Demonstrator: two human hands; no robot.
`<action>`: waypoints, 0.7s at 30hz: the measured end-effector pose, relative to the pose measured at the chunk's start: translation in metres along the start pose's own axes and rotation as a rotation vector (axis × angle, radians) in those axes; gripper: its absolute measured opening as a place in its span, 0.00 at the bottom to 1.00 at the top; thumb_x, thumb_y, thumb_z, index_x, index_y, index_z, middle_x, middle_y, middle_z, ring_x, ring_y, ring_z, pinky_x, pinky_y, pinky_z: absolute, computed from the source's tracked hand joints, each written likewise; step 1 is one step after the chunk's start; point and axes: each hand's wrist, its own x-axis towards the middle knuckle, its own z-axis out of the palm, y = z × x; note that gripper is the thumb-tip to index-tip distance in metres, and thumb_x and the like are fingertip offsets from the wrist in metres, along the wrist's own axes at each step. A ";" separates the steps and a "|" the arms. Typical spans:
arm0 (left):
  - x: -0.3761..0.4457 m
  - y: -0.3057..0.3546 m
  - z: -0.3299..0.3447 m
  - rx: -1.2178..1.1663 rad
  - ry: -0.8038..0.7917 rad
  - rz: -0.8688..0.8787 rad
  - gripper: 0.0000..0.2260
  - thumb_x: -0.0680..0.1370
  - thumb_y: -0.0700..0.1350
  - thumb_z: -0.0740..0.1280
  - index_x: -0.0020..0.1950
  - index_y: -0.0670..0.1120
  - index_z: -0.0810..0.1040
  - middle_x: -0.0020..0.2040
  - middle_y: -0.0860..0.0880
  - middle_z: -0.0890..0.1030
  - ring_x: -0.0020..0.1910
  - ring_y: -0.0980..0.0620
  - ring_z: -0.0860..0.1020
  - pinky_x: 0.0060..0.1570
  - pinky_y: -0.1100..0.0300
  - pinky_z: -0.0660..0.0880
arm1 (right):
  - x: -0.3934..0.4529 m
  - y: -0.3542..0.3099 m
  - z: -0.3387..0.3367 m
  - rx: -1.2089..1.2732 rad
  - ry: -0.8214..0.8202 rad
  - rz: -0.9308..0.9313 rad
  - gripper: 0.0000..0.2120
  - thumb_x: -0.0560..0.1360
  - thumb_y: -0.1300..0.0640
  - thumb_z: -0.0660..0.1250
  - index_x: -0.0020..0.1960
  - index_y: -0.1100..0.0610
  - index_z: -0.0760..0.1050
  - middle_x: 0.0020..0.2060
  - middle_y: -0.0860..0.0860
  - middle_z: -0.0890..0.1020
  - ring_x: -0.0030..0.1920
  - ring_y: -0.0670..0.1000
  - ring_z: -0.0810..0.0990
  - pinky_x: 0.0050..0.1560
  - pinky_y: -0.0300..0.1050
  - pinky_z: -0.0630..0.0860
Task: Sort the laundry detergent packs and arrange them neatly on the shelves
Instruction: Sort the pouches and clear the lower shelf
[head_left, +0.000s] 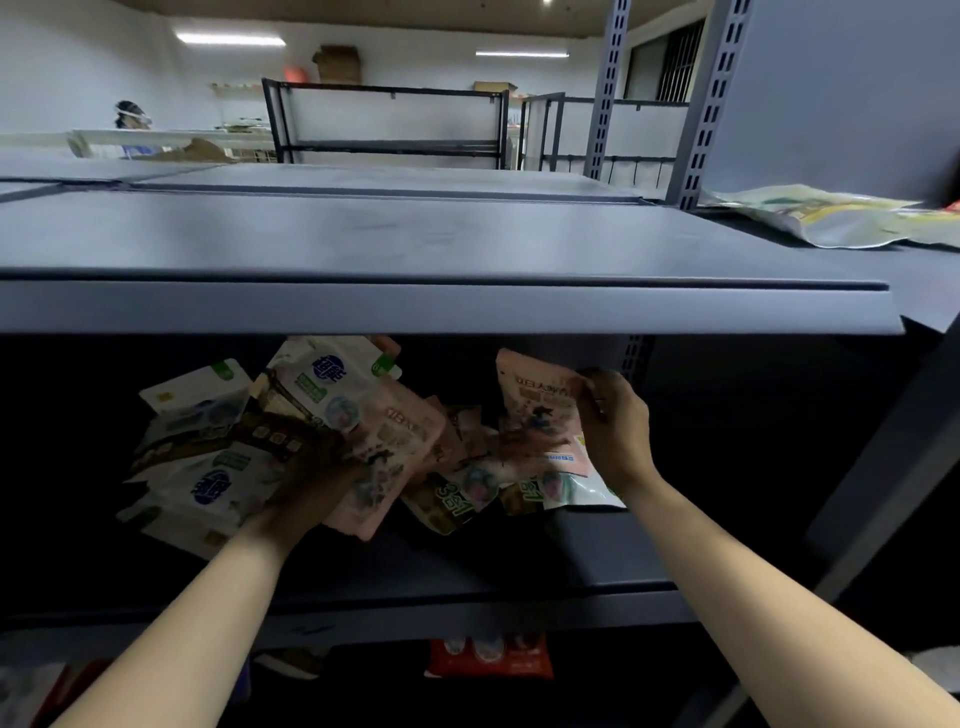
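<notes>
1. The upper shelf (415, 244) is lying bare across most of its top, with one yellowish pack (831, 218) lying flat at its far right end.
2. The middle shelf (597, 551) is carrying the heap of detergent packs (249, 431), which is spreading from its left part toward the middle, well back from the front edge.
3. The heap is mixing at least three white packs, several pink ones and a few dark or green ones; overlap is hiding the exact count.
4. The left hand (311, 483) is reaching into the heap, its grip closing on a pink pack (387, 467).
5. The right hand (615, 421) is pinching a second pink pack (540, 410) by its right edge, holding it upright at the heap's right end.
6. Risk, as I am judging it: pulling the left pack out could be dragging the packs overlapping it toward the front edge and off the shelf, and the upright pack could be slipping from so thin a pinch.
7. One red pack (491, 657) is sitting on the lower shelf.
</notes>
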 end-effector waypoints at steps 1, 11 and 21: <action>0.001 0.001 0.003 -0.003 0.015 0.006 0.12 0.76 0.40 0.67 0.59 0.44 0.74 0.54 0.44 0.77 0.45 0.51 0.74 0.37 0.62 0.67 | 0.001 -0.001 -0.002 0.076 0.013 0.052 0.06 0.78 0.60 0.63 0.52 0.59 0.78 0.46 0.53 0.81 0.47 0.53 0.79 0.44 0.44 0.74; -0.036 0.023 0.038 -0.055 0.079 0.101 0.17 0.80 0.39 0.62 0.69 0.42 0.69 0.63 0.46 0.74 0.55 0.59 0.76 0.50 0.67 0.71 | -0.023 0.004 -0.017 0.285 -0.266 0.390 0.19 0.73 0.60 0.71 0.62 0.62 0.72 0.51 0.57 0.82 0.50 0.53 0.81 0.53 0.52 0.79; -0.082 0.039 0.055 0.061 0.423 0.052 0.15 0.81 0.46 0.59 0.65 0.44 0.74 0.57 0.41 0.79 0.56 0.40 0.77 0.47 0.58 0.70 | -0.041 -0.002 -0.054 0.293 -0.199 0.390 0.11 0.73 0.69 0.60 0.47 0.61 0.80 0.41 0.53 0.83 0.45 0.53 0.83 0.43 0.47 0.82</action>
